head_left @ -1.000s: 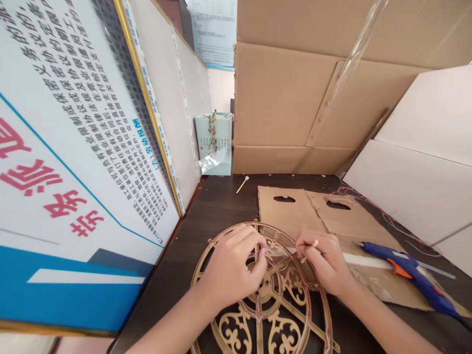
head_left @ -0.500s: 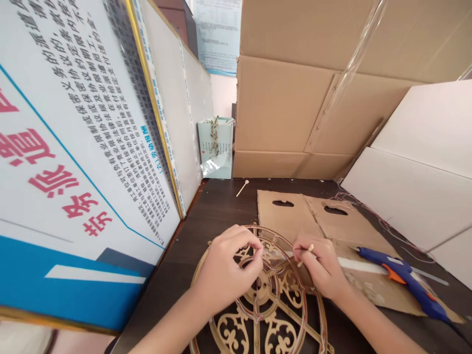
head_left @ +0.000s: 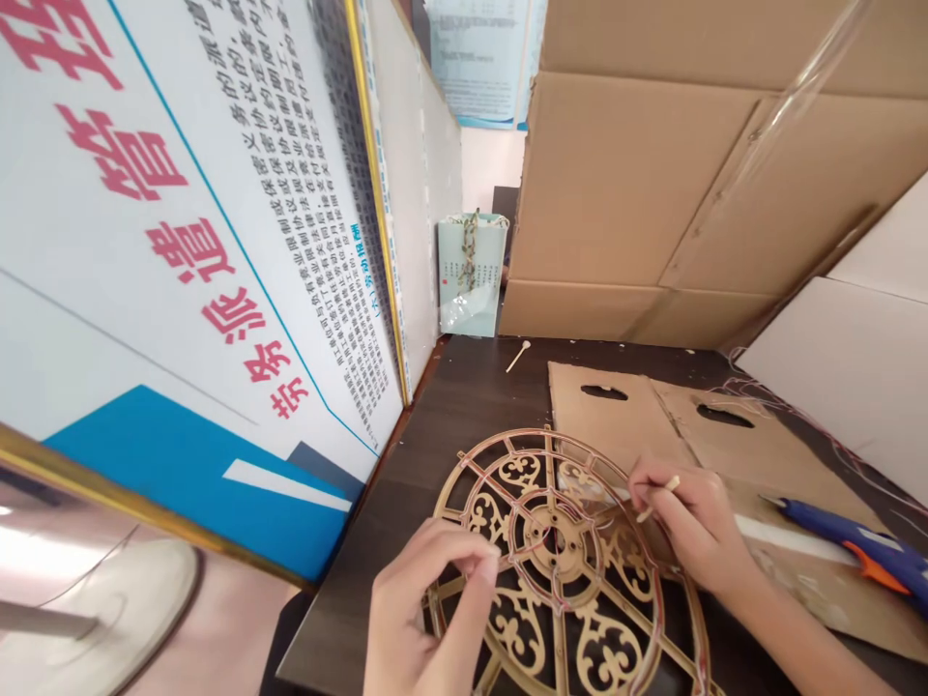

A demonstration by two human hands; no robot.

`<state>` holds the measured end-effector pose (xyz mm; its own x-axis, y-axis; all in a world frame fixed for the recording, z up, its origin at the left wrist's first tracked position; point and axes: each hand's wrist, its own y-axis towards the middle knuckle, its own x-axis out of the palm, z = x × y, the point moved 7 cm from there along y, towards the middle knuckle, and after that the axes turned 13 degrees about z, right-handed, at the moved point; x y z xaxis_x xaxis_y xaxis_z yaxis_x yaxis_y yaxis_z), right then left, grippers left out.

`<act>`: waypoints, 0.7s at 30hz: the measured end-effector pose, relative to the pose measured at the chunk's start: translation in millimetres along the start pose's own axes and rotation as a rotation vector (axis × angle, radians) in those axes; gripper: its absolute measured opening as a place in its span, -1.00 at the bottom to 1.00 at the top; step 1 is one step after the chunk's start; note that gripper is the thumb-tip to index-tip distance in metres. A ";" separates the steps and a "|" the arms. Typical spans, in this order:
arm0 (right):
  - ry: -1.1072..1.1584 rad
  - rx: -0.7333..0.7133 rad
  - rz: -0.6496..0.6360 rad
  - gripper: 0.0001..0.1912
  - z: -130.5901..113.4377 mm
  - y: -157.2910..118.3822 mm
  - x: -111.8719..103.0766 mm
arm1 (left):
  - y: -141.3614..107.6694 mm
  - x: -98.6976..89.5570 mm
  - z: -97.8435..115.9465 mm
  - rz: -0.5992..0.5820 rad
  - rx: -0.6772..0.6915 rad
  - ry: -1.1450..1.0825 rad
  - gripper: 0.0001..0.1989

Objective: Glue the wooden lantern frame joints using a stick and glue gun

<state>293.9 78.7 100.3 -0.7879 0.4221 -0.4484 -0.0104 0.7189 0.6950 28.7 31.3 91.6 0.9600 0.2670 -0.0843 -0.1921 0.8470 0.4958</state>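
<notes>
A round tan openwork frame (head_left: 578, 549) with scroll patterns lies on the dark table, thin reddish wire running along its rings. Over its left edge hovers my left hand (head_left: 427, 599), thumb and index fingertip pressed together; anything between them is too small to make out. My right hand (head_left: 688, 527) grips a short pale wooden stick (head_left: 673, 483) at the frame's upper right rim. The stick slants down toward the wire and rim; whether it touches them I cannot tell.
A blue glue gun (head_left: 833, 525) with orange trigger rests on a flat cardboard sheet (head_left: 630, 425) at right. Another small stick with a whitish end (head_left: 517, 357) lies farther back. A large cardboard box (head_left: 623, 184), a pale green bag (head_left: 471, 280) and a printed board (head_left: 239, 474) surround the table (head_left: 435, 425).
My left hand has drawn back from the frame's middle toward its lower left edge. The view has swung left, so things appear farther right. My right hand keeps the stick at the rim.
</notes>
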 end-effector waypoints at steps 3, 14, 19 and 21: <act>-0.008 -0.003 0.004 -0.66 -1.0 -0.3 -0.5 | 3.3 0.4 3.9 0.014 0.028 -0.027 -0.83; -0.038 0.018 -0.014 -0.66 4.9 -3.0 -0.4 | 0.0 -4.5 1.9 -0.009 0.044 0.038 -0.79; -0.041 0.025 -0.017 -0.66 7.0 -4.6 -1.9 | 0.5 -32.3 6.2 0.061 0.313 0.346 -0.80; -0.043 0.037 -0.022 -0.67 8.7 -5.2 0.0 | 0.1 -41.8 4.8 0.087 0.399 0.459 -0.82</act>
<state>299.3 79.7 91.8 -0.7607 0.4289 -0.4872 -0.0034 0.7479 0.6638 -10.5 18.0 99.3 0.7413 0.5733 -0.3491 -0.0888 0.5993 0.7956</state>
